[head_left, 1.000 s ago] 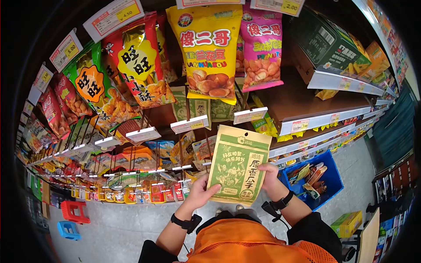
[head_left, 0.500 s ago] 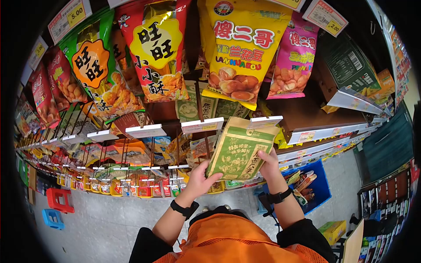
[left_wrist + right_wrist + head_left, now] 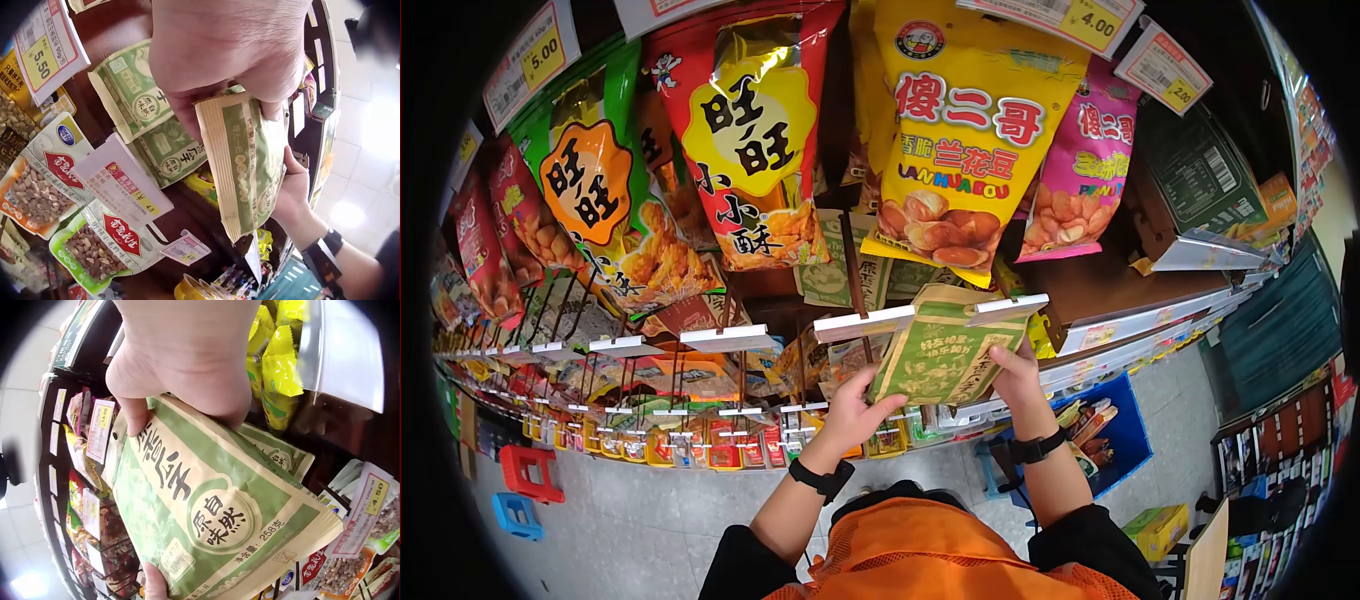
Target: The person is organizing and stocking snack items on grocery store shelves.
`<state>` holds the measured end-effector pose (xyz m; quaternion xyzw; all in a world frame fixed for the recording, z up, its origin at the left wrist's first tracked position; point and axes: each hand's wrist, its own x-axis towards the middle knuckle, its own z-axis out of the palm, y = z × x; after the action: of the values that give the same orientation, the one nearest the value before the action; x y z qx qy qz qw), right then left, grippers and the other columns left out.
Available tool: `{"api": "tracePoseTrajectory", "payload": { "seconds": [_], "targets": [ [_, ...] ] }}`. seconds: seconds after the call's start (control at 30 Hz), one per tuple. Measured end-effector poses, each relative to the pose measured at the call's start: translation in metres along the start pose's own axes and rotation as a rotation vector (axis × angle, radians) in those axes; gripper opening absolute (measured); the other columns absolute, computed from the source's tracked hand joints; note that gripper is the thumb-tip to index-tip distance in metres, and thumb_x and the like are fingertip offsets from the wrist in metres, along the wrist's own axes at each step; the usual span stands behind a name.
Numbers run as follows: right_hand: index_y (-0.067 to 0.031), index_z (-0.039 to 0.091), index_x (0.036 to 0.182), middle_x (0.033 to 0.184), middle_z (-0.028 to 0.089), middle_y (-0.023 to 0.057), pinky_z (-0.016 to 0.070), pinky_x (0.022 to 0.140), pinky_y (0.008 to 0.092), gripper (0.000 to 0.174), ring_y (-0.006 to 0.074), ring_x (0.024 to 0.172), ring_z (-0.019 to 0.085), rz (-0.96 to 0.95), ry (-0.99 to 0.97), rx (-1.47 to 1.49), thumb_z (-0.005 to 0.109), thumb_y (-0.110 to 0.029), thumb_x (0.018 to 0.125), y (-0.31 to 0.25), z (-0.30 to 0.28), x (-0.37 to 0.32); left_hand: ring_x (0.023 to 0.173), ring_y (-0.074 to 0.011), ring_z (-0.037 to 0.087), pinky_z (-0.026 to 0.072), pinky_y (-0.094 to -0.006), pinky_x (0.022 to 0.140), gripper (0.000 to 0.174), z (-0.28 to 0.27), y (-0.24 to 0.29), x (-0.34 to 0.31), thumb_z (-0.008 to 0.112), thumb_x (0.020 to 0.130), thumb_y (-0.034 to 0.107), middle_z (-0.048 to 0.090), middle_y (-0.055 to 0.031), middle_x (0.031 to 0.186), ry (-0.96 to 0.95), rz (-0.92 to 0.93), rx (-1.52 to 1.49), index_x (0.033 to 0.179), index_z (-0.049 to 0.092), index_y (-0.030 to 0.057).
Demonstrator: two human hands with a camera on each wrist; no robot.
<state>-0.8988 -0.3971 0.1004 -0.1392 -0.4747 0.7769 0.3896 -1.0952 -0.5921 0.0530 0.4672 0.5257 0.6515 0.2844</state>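
Observation:
Both hands hold a green and cream paper bag [image 3: 948, 352] in front of the hanging racks. The left hand [image 3: 858, 408] grips its lower left edge, thumb on the front. On the bag's right side the right hand [image 3: 1016, 375] pinches it, thumb on the printed face. In the head view a white price-tag holder [image 3: 1007, 309] overlaps the bag's top right. Similar green bags [image 3: 840, 262] hang behind. The left wrist view shows the held bag [image 3: 240, 164] side-on under the left hand [image 3: 228, 50]; the right wrist view shows its front [image 3: 200, 506] below the right hand [image 3: 181, 362].
A large yellow snack bag [image 3: 965, 140] and a red one [image 3: 745, 140] hang above the hands. Shelf edges [image 3: 1140, 325] run off to the right. On the floor stand a blue bin [image 3: 1135, 440], a red stool [image 3: 530, 473] and a blue stool [image 3: 517, 514].
The bag and both hands have moved up and forward to the rack's tag holders, and the bag's top has tipped away. The hanging bags appear larger in the head view. Both hands keep their hold.

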Motion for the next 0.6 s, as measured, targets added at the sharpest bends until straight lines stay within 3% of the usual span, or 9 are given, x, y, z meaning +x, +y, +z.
{"api": "tracePoseTrajectory", "payload": {
  "seconds": [0.2, 0.27, 0.33, 0.37, 0.6],
  "targets": [
    [0.0011, 0.060, 0.132, 0.124, 0.070, 0.0112, 0.0495, 0.102, 0.0367, 0.051, 0.0216, 0.113, 0.067, -0.005, -0.018, -0.043, 0.079, -0.012, 0.087, -0.009, 0.000, 0.006, 0.107, -0.0162, 0.066, 0.0512, -0.0321, 0.095, 0.048, 0.006, -0.017, 0.009, 0.081, 0.091, 0.017, 0.073, -0.0117, 0.117, -0.007, -0.068, -0.038, 0.130, 0.062, -0.0034],
    [0.0007, 0.060, 0.132, 0.124, 0.070, 0.0102, 0.0506, 0.100, 0.0354, 0.049, 0.0202, 0.111, 0.067, -0.029, -0.040, -0.067, 0.078, -0.013, 0.088, -0.010, -0.001, 0.010, 0.105, -0.0159, 0.066, 0.0515, -0.0321, 0.094, 0.046, 0.007, -0.015, 0.013, 0.080, 0.091, 0.017, 0.073, -0.0117, 0.116, -0.017, -0.011, -0.043, 0.129, 0.062, -0.0036],
    [0.0005, 0.059, 0.133, 0.125, 0.070, 0.0098, 0.0511, 0.099, 0.0348, 0.048, 0.0189, 0.112, 0.067, -0.004, -0.031, -0.086, 0.077, -0.014, 0.091, -0.007, -0.006, 0.013, 0.109, -0.0130, 0.063, 0.0511, -0.0304, 0.097, 0.047, 0.005, -0.011, 0.013, 0.079, 0.091, 0.009, 0.071, -0.0083, 0.119, -0.089, -0.034, 0.038, 0.132, 0.060, -0.0047],
    [0.0005, 0.059, 0.133, 0.125, 0.070, 0.0098, 0.0511, 0.099, 0.0348, 0.048, 0.0189, 0.112, 0.067, -0.011, -0.028, -0.083, 0.077, -0.014, 0.091, -0.005, -0.007, 0.013, 0.105, -0.0154, 0.066, 0.0516, -0.0317, 0.094, 0.042, 0.008, -0.012, 0.013, 0.079, 0.092, 0.015, 0.073, -0.0112, 0.115, -0.043, -0.023, -0.004, 0.125, 0.063, -0.0032],
    [-0.0005, 0.057, 0.134, 0.124, 0.068, 0.0071, 0.0499, 0.099, 0.0320, 0.043, 0.0150, 0.112, 0.064, -0.045, 0.076, -0.321, 0.073, -0.007, 0.094, 0.001, -0.012, 0.036, 0.105, -0.0142, 0.065, 0.0516, -0.0319, 0.095, 0.042, 0.009, -0.026, 0.033, 0.077, 0.094, 0.013, 0.072, -0.0096, 0.117, -0.023, -0.089, -0.137, 0.129, 0.062, -0.0030]
  ]
}}
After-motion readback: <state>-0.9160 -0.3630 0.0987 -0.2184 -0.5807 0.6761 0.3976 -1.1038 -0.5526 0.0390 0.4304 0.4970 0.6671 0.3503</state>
